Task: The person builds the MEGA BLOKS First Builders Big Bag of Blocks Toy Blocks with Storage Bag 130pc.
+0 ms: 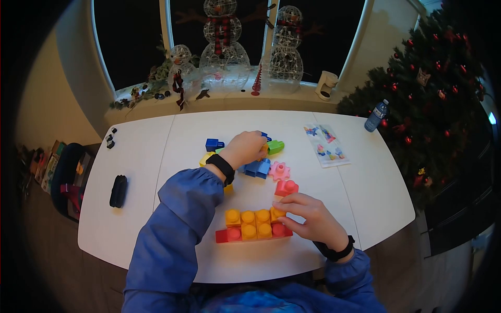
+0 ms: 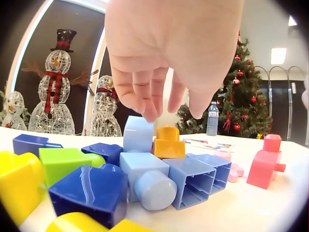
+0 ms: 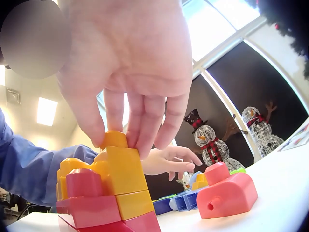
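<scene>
My right hand (image 1: 312, 215) pinches the stud of an orange toy building block (image 3: 126, 169) between thumb and fingers. That block sits at the right end of a low wall of orange blocks (image 1: 255, 224) on a red row (image 1: 222, 236). My left hand (image 1: 242, 149) reaches over a loose heap of blocks, fingers pointing down. In the left wrist view its fingertips are right above a light blue block (image 2: 139, 134), with another orange block (image 2: 169, 147) beside it. Around these lie dark blue blocks (image 2: 91, 191), a green block (image 2: 65, 164) and yellow blocks (image 2: 17, 179).
A pink gear-shaped piece (image 1: 279, 170) and a coral-red block (image 1: 286, 188) lie between heap and wall. Farther right are a picture sheet (image 1: 329, 146) and a water bottle (image 1: 377, 116). A black case (image 1: 118, 191) lies on the left of the white table (image 1: 130, 156).
</scene>
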Demonstrator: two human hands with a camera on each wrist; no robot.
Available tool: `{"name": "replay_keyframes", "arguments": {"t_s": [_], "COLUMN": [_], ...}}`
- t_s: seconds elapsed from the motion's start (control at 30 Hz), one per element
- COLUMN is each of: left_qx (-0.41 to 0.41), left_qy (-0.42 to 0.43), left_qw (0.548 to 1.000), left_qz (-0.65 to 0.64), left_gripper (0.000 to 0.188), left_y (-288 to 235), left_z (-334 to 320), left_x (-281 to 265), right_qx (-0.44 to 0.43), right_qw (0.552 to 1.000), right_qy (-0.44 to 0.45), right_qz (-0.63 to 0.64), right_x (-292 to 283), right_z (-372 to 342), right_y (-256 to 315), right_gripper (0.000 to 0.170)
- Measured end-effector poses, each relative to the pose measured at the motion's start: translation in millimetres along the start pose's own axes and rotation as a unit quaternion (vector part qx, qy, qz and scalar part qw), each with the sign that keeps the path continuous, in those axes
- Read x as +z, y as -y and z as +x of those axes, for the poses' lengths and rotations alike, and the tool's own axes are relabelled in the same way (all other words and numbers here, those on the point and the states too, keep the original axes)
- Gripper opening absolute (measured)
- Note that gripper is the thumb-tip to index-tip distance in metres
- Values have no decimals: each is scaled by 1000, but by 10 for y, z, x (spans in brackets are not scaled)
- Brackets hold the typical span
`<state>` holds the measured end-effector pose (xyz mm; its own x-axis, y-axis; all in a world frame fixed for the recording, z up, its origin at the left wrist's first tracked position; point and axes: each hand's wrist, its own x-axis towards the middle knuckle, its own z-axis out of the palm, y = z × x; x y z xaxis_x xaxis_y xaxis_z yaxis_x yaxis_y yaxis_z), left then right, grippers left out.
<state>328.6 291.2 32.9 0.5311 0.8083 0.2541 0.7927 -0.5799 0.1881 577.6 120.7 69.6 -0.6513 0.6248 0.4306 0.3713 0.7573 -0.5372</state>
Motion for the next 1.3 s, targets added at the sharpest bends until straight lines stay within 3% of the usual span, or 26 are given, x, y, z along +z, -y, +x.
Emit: {"name": "replay_keyframes", "arguments": {"t_s": [0.27,0.4,0.5,0.57,0.73,0.93,1.3], "left_qx": [-15,49,28,37,17,18,13], "left_qy": [46,-48,-59,-84,-66,-87,-77], "left_qw": [996,988,972,976,967,960,964], "left_qz": [-68,-141,-224,-197,-245,-265,-256], "left_gripper": [24,28,28,29,32,30,22], "left_y": [-17,-206,-561,-725,-971,-1089,-1088], "left_z": [-123,-460,-913,-1220,-1716,-1786,-1835], "left_x": [-238,-709,-1081,-1189,-1130,-929,-717], "right_qx": [-27,-16,-9,6,78,-14,-47], "right_qw": [1000,1000,1000,999,989,998,998], "right_qy": [-13,-11,-22,-39,-66,-37,-41], "right_qz": [-2,0,-11,-2,110,39,-2], "right_x": [18,25,16,-9,25,131,256], "right_z": [3,-14,-18,-25,18,85,62], "right_y": [-51,-57,-38,-27,55,110,39], "right_gripper": [35,37,39,42,51,45,36]}}
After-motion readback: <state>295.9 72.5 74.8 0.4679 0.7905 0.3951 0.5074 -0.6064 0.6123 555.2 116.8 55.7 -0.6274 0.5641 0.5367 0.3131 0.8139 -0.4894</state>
